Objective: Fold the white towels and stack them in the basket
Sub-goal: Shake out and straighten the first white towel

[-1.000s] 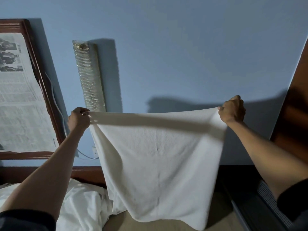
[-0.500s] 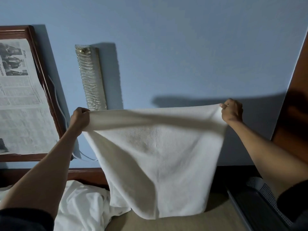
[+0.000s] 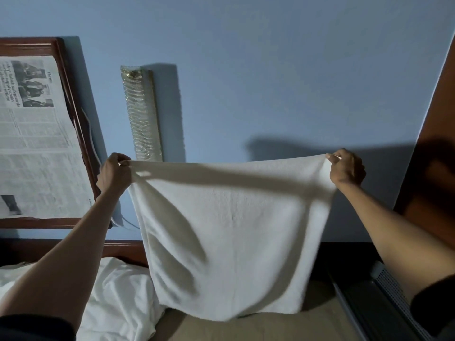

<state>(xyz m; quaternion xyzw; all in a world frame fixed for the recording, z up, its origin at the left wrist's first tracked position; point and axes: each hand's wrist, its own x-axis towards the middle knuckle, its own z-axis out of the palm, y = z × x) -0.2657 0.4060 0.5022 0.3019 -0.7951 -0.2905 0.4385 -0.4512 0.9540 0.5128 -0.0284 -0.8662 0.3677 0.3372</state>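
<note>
The fingers (image 3: 120, 158) of the left hand (image 3: 114, 174) are curled tight, pinching one top corner of a white terry towel (image 3: 229, 230) against the thumb; the fingertips (image 3: 335, 157) of the right hand (image 3: 347, 168) nip the opposite top corner in the same way. Both bare forearms reach up and forward, well apart, so the towel's upper edge is drawn nearly straight between the two hands, sagging a little in the middle. The cloth hangs free below that edge in soft vertical folds, its lower hem just above a tan flat surface (image 3: 258, 327); whether the hem touches it cannot be told. To the left of the hanging towel a heap of crumpled white bedding (image 3: 118, 299) lies against a dark wooden headboard (image 3: 123, 249). At the lower right, beside the right forearm, sits a dark basket with a perforated grey side (image 3: 391, 289), apart from the towel. Behind everything rises a pale blue wall (image 3: 270, 82), dimly lit and crossed by the shadow of the arms and towel. On it hang a long ribbed glass wall light (image 3: 141, 114) and, further left, a sheet of newspaper in a reddish wooden frame (image 3: 32, 131), with a thin white cable (image 3: 129, 221) trailing near the frame's lower corner. A brown wooden panel (image 3: 433, 143) closes the right edge.
</note>
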